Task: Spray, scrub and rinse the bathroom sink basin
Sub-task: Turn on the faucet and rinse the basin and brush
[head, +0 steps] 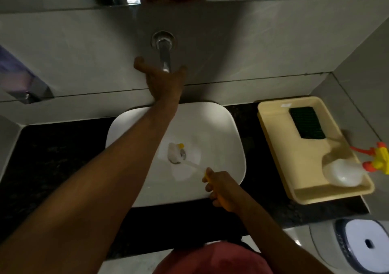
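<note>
The left hand [163, 80] is spread open at the tap [164, 55], at twelve o'clock above the sink [219, 126]. A brush [179, 155] (head over the drain) is gripped by the right hand [221, 189] at five o'clock.

A white, rounded-square sink basin [221, 130] is being seen set on a dark countertop. A white-headed brush [175, 155] with a yellow handle is being rested over the drain, while a chrome wall spout [164, 57] is being projected above the basin.
</note>
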